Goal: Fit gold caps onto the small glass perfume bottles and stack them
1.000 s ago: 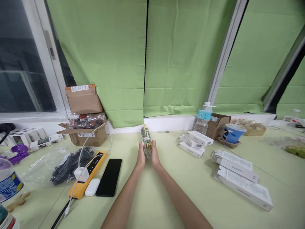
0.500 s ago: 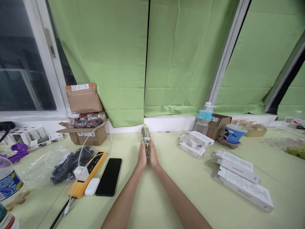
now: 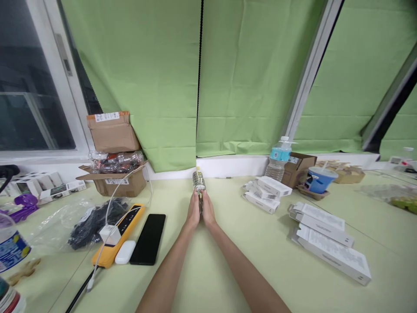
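On the table straight ahead lies a shiny, see-through cylindrical thing (image 3: 198, 179) with silvery and yellow parts, its far end pointing toward the wall. Its exact kind is unclear. My left hand (image 3: 193, 211) is pressed along its left side, fingers straight and pointing away from me. Mirroring it, my right hand (image 3: 207, 211) presses from the right. The near part of the thing sits between my palms and is mostly hidden; only a thin strip shows.
Left of my arms are a black phone (image 3: 148, 239), a white earbud case (image 3: 125, 252), a yellow power strip (image 3: 109, 255) and an open cardboard box (image 3: 120, 187). To the right stand white boxes (image 3: 332, 252), a water bottle (image 3: 278, 158) and a blue cup (image 3: 319, 180). Green blinds (image 3: 146, 87) hang behind.
The fingertips have come slightly closer together, so less of the shiny thing shows between them. The whole view has shifted a little.
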Demonstrator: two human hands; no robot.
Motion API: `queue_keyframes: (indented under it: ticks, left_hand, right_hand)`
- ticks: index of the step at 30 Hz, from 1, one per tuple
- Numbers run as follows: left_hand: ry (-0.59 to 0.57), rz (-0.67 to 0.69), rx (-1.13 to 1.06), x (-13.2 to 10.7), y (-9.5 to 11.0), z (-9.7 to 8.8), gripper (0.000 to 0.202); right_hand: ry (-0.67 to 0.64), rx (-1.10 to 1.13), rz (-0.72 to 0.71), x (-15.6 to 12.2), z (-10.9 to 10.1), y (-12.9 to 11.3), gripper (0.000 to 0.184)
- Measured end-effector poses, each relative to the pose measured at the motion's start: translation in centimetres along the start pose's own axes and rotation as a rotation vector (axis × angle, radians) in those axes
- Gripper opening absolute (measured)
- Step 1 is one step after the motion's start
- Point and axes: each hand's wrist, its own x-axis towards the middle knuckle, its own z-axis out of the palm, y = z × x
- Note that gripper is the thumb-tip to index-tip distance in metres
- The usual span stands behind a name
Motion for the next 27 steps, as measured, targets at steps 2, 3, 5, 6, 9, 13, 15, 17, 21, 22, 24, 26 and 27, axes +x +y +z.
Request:
queue_keyframes:
  ticks: [2, 3, 5, 6, 9, 13, 15, 17, 21, 22, 24, 26, 27]
  left_hand:
    - [0.009, -0.008, 0.003, 0.0, 0.0, 0.0, 0.059]
    - [0.011, -0.016, 0.007, 0.0, -0.1, -0.1, 0.059]
    - [0.011, -0.037, 0.017, 0.0, -0.1, -0.1, 0.058]
    - [0.009, -0.047, 0.021, 0.0, -0.2, -0.1, 0.058]
    - [0.015, -0.033, 0.038, 0.0, -0.1, -0.1, 0.053]
    - [0.037, 0.039, 0.071, -0.1, 0.1, -0.3, 0.042]
    - [0.049, 0.039, 0.090, -0.1, 0.1, -0.3, 0.040]
    - [0.058, 0.033, 0.105, -0.2, 0.0, -0.3, 0.039]
    - [0.077, 0.037, 0.112, -0.1, 0.0, -0.3, 0.036]
    - [0.092, 0.045, 0.117, 0.0, 0.0, -0.4, 0.035]
    - [0.142, 0.064, 0.136, 0.1, 0.2, -0.6, 0.033]
    - [0.195, 0.076, 0.163, 0.2, 0.4, -0.9, 0.031]
    - [0.210, 0.077, 0.175, 0.2, 0.5, -0.9, 0.030]
  right_hand:
    - [-0.015, 0.007, -0.001, 0.1, -0.1, 0.2, 0.064]
    - [-0.023, 0.016, 0.000, 0.2, -0.2, 0.3, 0.063]
    - [-0.035, 0.040, 0.013, 0.3, -0.3, 0.6, 0.062]
    - [-0.042, 0.052, 0.023, 0.3, -0.4, 0.7, 0.061]
    - [-0.045, 0.064, 0.047, 0.6, -0.5, 1.1, 0.060]
    - [-0.038, 0.045, 0.027, 0.7, -0.4, 1.4, 0.053]
    - [-0.032, 0.040, 0.021, 0.7, -0.3, 1.4, 0.049]
    - [-0.022, 0.033, 0.017, 0.5, -0.2, 1.2, 0.046]
    - [-0.016, 0.000, 0.006, 0.4, -0.3, 0.7, 0.042]
    - [-0.015, -0.011, 0.007, 0.4, -0.4, 0.6, 0.042]
    - [-0.003, -0.039, 0.019, 0.3, -0.6, 0.3, 0.043]
    - [0.014, -0.066, 0.038, 0.3, -0.7, 0.2, 0.044]
    - [0.019, -0.076, 0.045, 0.3, -0.7, 0.1, 0.044]
